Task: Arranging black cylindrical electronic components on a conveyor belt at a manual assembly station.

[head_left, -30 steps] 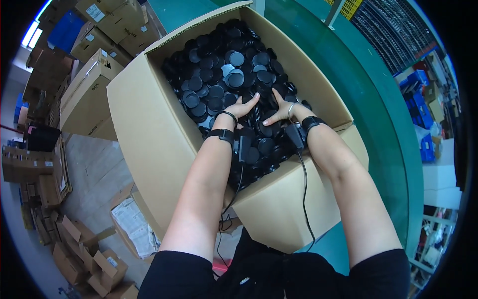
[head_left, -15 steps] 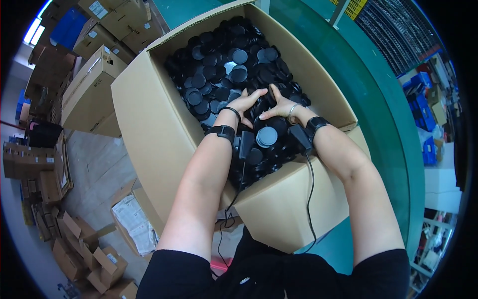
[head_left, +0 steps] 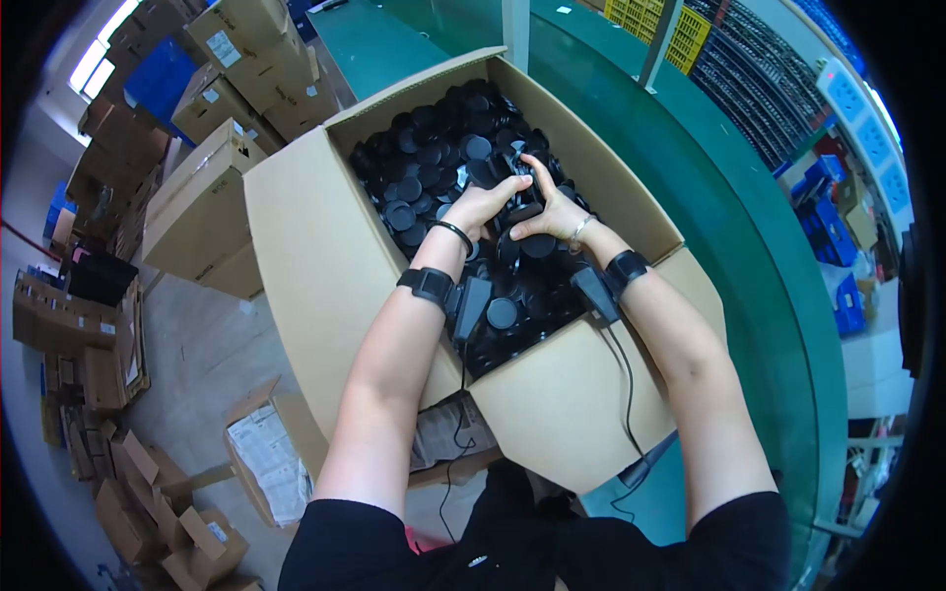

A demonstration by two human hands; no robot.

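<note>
Curving around black discs inside the large open carton, both bare hands are sitting close together, nearer the carton's right wall than its left. The left hand is pointing one fingertip toward the right hand, while its other fingers are mostly hiding, so I cannot tell how firmly it is gripping. The right hand is spreading its thumb and forefinger wide, with discs showing between them (whether it is pinching any, I cannot tell). More discs are heaping toward the carton's far end, and one greyer disc is lying toward its near wall. Black straps are circling both wrists, each carrying a dark box, and a cable is trailing over the carton's near flap. Along the carton's right side a green surface is running; to its left, closed boxes are standing, and a smaller box holding papers is resting near-left of it.
</note>
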